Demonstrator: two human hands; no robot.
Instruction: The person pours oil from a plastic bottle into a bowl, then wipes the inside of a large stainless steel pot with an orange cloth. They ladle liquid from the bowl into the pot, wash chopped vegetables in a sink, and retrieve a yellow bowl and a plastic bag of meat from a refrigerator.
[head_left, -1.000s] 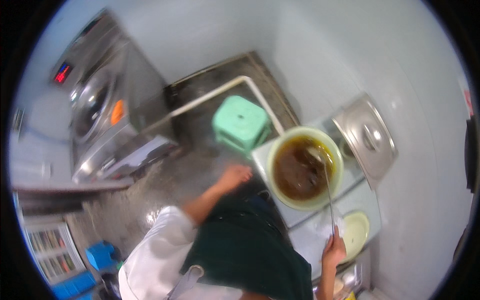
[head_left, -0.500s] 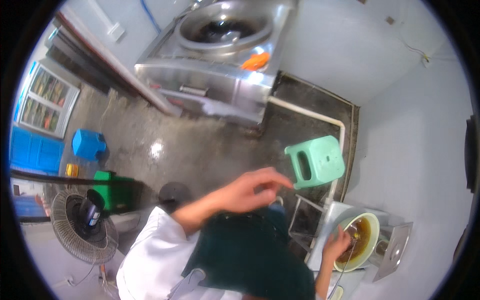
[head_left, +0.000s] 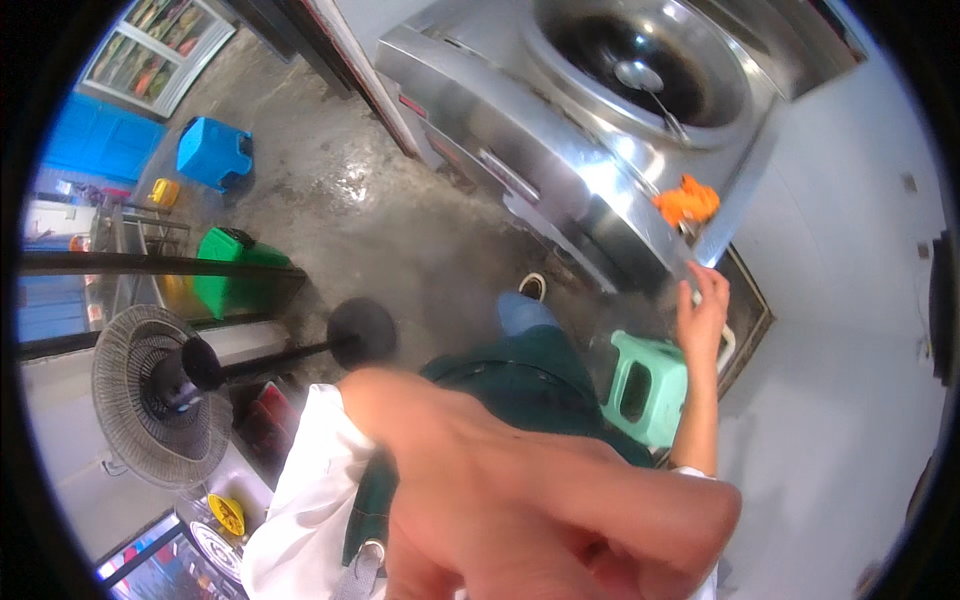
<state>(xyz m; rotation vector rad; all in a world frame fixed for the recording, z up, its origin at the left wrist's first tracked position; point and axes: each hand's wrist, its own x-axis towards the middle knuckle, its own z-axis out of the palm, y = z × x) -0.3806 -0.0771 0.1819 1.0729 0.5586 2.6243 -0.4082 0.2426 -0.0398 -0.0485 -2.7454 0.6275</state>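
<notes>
My left hand (head_left: 510,480) is raised close in front of me and fills much of the lower middle. Its fingers bend to the right and downward, and their ends are hidden, so what it touches does not show. Out to the right, my right hand (head_left: 705,315) is held with fingers apart near the front corner of the steel wok stove (head_left: 590,190). I see nothing gripped in it. An orange cloth (head_left: 687,203) lies on the stove just beyond the fingers. Below that forearm stands a mint-green plastic stool (head_left: 655,390).
A ladle (head_left: 640,78) rests in the large wok (head_left: 585,40). To the left are a standing fan (head_left: 165,385), a green bin (head_left: 235,265) and a blue stool (head_left: 215,153). A yellow bowl (head_left: 227,514) sits at lower left. The grey floor (head_left: 340,170) looks wet.
My right hand has left the bowl of brown liquid and moved up toward the stove corner. My left hand has come up close to me. The view has shifted; that bowl is out of sight.
</notes>
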